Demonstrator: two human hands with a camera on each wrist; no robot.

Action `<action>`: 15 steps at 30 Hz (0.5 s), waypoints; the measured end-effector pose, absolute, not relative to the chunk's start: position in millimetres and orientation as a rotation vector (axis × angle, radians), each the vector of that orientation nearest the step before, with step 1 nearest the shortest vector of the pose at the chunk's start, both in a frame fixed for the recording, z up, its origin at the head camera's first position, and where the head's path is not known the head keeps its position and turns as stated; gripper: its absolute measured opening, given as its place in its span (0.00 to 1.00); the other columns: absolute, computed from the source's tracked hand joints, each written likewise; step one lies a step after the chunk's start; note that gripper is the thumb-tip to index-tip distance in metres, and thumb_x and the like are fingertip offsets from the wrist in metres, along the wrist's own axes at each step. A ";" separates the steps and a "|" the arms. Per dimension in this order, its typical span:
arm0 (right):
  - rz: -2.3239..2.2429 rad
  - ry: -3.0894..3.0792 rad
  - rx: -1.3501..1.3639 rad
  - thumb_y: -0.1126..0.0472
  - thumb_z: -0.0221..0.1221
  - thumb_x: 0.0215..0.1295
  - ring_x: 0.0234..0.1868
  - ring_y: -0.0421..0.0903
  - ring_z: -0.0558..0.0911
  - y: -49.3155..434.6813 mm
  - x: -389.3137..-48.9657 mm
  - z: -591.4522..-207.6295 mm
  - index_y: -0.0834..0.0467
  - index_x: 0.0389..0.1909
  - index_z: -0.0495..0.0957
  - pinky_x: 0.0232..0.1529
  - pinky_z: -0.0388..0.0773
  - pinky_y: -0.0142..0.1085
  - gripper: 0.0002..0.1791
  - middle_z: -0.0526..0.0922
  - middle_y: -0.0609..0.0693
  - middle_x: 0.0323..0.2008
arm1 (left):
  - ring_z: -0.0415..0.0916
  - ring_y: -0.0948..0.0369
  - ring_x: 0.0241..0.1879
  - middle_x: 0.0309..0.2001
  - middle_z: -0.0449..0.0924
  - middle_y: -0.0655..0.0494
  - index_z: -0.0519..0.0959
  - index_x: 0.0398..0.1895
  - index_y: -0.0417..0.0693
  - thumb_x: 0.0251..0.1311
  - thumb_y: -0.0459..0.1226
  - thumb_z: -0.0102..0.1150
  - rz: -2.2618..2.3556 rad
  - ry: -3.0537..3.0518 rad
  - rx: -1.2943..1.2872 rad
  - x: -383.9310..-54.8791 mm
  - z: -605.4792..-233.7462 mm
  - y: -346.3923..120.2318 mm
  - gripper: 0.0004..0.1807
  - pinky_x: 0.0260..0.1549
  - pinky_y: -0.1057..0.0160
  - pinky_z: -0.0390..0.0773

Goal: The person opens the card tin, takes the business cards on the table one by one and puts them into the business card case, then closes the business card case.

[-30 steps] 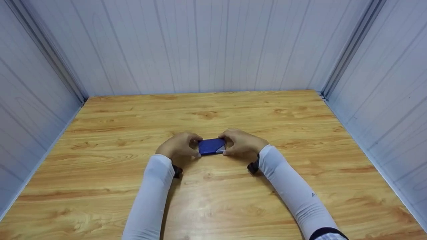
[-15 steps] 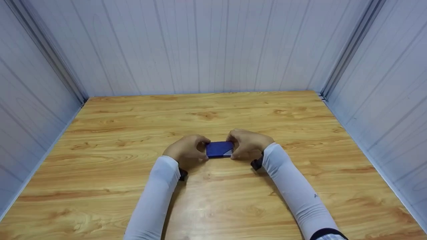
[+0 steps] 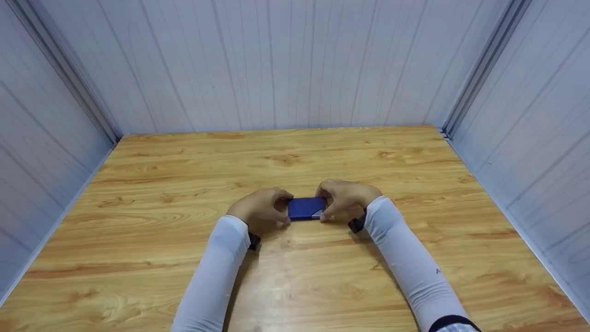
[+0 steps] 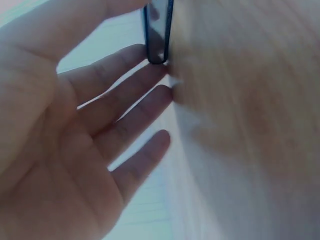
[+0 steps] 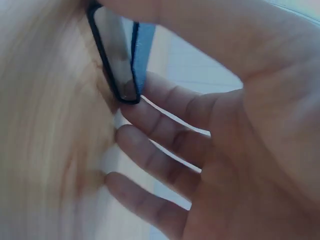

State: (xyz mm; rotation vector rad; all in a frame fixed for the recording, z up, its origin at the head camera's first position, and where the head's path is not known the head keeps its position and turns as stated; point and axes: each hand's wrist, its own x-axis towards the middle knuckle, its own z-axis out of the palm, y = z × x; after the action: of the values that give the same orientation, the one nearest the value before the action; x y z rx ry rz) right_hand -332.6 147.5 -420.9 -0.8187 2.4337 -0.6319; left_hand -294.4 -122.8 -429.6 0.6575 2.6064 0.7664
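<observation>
A small flat case point(image 3: 304, 208), dark blue with a silvery corner at its near right, lies low over the wooden table, held between both hands. My left hand point(image 3: 259, 205) pinches its left end, thumb at the near edge and index finger at the far edge. At the right end, my right hand point(image 3: 346, 197) pinches it the same way. Close up in the left wrist view, the case's narrow end point(image 4: 157, 35) is grey with a dark rim, and the lower fingers spread below it. A tapered end of the case point(image 5: 120, 55) shows in the right wrist view, with blue leatherlike covering beside it.
The wood-grain table point(image 3: 286, 157) spreads out around both hands. A pale panelled wall point(image 3: 295, 64) closes off its back, with side walls point(image 3: 544, 120) to the left and right. Dark wrist-worn devices point(image 3: 357, 225) sit under the white sleeves.
Both hands have shifted the case to the right and a little nearer the person, most of it in the first half second. The grip on each end stays the same.
</observation>
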 end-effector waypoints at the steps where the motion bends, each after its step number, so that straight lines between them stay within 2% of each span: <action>1: -0.641 2.429 -0.813 0.50 0.73 0.59 0.53 0.49 0.76 148.3 -332.6 -419.6 0.56 0.58 0.75 0.56 0.73 0.44 0.30 0.77 0.50 0.53 | 0.68 0.55 0.66 0.66 0.73 0.54 0.71 0.71 0.49 0.58 0.45 0.73 0.768 2.597 0.647 -294.4 -428.5 -124.0 0.37 0.65 0.53 0.66; 7: -0.682 2.463 -0.797 0.49 0.58 0.74 0.66 0.55 0.72 152.6 -333.0 -417.1 0.58 0.68 0.69 0.65 0.69 0.50 0.28 0.73 0.55 0.65 | 0.64 0.49 0.70 0.70 0.68 0.48 0.65 0.76 0.47 0.69 0.47 0.62 0.756 2.589 0.557 -293.6 -421.2 -134.4 0.35 0.67 0.48 0.63; 11: -0.723 2.573 -0.822 0.48 0.55 0.76 0.70 0.57 0.66 155.4 -334.4 -418.1 0.59 0.72 0.65 0.67 0.66 0.52 0.31 0.66 0.56 0.69 | 0.59 0.46 0.72 0.73 0.62 0.46 0.62 0.77 0.48 0.72 0.46 0.57 0.756 2.669 0.499 -293.7 -418.4 -139.6 0.34 0.67 0.43 0.62; 15: -0.689 2.739 -0.856 0.44 0.54 0.76 0.72 0.57 0.62 159.9 -334.7 -419.6 0.55 0.75 0.62 0.68 0.62 0.54 0.34 0.63 0.55 0.72 | 0.56 0.45 0.73 0.75 0.59 0.45 0.61 0.77 0.49 0.74 0.48 0.54 0.693 2.814 0.495 -293.2 -417.6 -141.7 0.33 0.68 0.44 0.62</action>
State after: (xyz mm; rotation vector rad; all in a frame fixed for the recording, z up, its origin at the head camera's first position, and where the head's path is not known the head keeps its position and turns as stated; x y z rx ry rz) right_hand -334.7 159.9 -419.6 -0.8557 2.7394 -0.6888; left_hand -293.2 -141.7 -417.6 0.4953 2.8137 0.6934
